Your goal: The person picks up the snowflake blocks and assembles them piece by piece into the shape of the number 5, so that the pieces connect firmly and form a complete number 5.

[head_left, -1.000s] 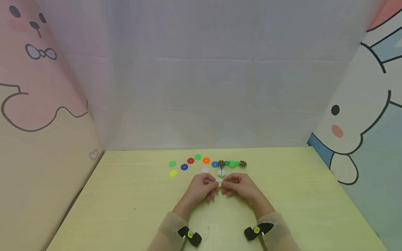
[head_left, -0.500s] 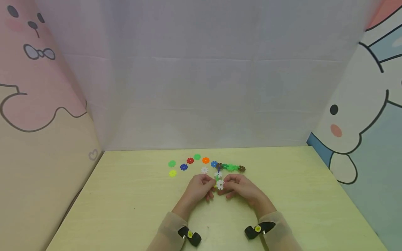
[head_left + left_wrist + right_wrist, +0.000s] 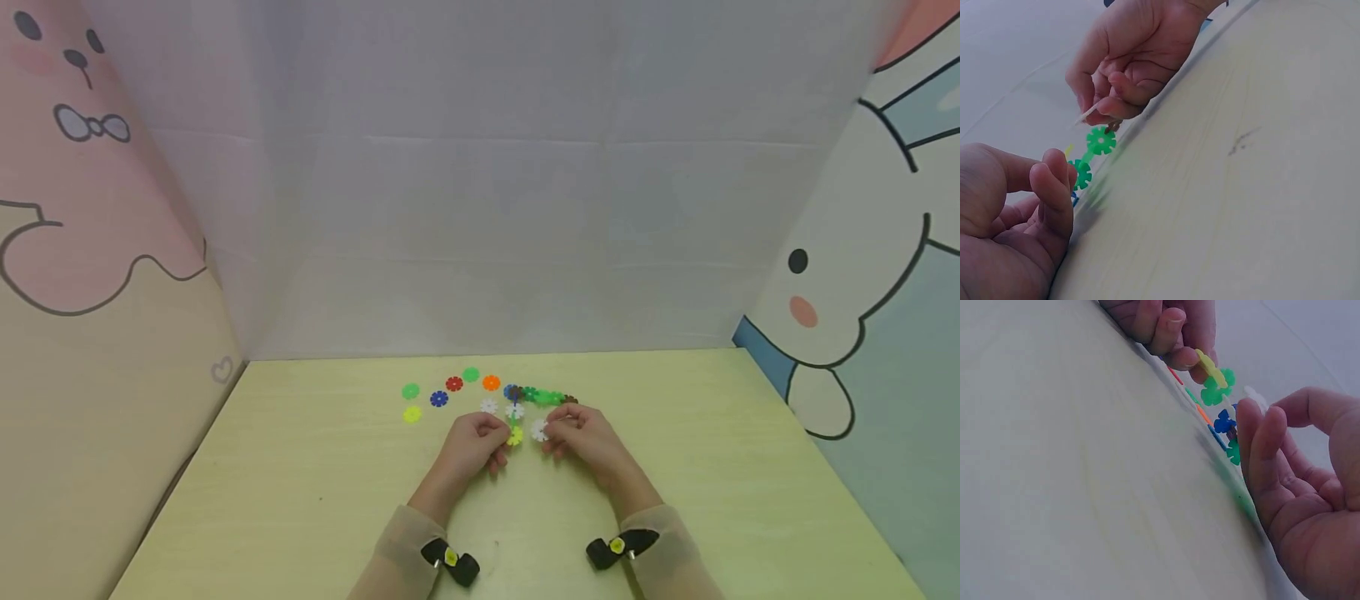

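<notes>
In the head view my left hand pinches a yellow notched flower-shaped building disc between thumb and fingers. That disc ends an L-shaped chain of interlocked discs: a green disc, a white disc and a blue disc lead away to brown and green ones running right. Just right of the yellow disc, my right hand pinches a separate white disc, seen edge-on in the left wrist view. A gap separates these two discs. The right fingers partly cover the chain's far brown end.
Loose discs lie on the pale wooden table behind and left of my hands: yellow, dark blue, red, orange, white, plus green ones. A pale curtain hangs behind the table.
The white disc, at first between both hands, has turned and moved right with my right hand, uncovering the yellow disc. The chain has shifted slightly left.
</notes>
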The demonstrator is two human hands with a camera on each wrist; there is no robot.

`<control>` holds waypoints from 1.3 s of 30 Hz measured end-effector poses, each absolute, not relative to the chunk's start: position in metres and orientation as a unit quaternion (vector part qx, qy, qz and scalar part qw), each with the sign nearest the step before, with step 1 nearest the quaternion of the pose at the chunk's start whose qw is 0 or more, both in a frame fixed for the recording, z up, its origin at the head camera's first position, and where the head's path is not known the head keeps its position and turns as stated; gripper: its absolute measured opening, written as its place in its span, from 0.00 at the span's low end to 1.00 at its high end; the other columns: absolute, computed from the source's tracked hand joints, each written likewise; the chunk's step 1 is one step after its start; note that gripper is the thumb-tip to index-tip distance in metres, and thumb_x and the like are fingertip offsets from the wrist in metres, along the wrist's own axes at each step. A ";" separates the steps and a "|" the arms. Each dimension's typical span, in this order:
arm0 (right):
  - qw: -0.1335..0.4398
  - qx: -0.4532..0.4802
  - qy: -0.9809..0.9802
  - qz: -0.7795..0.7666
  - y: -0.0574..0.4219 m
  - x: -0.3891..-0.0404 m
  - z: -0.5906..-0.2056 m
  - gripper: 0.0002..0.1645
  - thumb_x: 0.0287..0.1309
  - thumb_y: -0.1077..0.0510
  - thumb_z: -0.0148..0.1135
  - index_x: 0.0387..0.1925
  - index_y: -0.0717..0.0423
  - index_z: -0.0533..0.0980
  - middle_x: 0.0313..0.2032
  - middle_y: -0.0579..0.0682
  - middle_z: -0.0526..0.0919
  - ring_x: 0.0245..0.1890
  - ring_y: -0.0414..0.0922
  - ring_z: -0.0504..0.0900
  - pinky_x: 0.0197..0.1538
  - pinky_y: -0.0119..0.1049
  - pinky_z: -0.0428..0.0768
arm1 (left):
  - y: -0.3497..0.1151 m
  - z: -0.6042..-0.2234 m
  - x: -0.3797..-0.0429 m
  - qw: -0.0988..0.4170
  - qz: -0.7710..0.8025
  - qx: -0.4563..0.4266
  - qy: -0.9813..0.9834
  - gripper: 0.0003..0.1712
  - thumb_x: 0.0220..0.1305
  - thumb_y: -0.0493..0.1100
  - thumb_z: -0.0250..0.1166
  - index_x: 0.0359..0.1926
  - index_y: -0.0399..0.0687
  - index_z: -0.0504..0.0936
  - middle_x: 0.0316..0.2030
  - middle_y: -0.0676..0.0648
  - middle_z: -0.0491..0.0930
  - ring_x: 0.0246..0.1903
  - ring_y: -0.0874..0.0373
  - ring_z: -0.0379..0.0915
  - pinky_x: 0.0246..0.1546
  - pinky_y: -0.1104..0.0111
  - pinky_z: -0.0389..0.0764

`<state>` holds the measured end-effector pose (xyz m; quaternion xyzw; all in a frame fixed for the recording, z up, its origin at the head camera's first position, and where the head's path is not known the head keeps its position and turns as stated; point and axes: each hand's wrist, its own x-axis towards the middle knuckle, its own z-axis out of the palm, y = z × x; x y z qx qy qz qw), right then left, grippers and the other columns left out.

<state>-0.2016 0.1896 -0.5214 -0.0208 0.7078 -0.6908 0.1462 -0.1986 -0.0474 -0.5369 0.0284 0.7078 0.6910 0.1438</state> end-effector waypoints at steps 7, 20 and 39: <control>0.144 -0.023 0.720 -0.679 0.184 -0.203 -0.527 0.19 0.69 0.66 0.71 0.56 0.75 0.82 0.37 0.59 0.92 0.33 0.44 0.90 0.38 0.33 0.87 | -0.047 -0.537 -0.199 0.154 0.686 0.043 0.710 0.07 0.75 0.36 0.68 0.42 0.33 0.85 0.25 0.45 0.86 0.18 0.60 0.78 0.20 0.70 0.80; 0.100 -0.074 0.797 -0.591 0.186 -0.204 -0.526 0.08 0.66 0.60 0.79 0.42 0.63 0.90 0.36 0.52 0.93 0.33 0.44 0.88 0.37 0.34 0.86 | -0.048 -0.536 -0.200 0.154 0.692 0.023 0.704 0.10 0.77 0.40 0.68 0.46 0.34 0.84 0.29 0.44 0.88 0.19 0.59 0.78 0.20 0.70 0.81; 0.066 -0.124 0.827 -0.544 0.189 -0.205 -0.525 0.07 0.64 0.58 0.80 0.42 0.57 0.92 0.39 0.49 0.93 0.37 0.42 0.89 0.42 0.32 0.86 | -0.047 -0.536 -0.201 0.144 0.682 0.030 0.716 0.09 0.79 0.40 0.67 0.47 0.35 0.83 0.30 0.44 0.88 0.18 0.60 0.75 0.18 0.71 0.79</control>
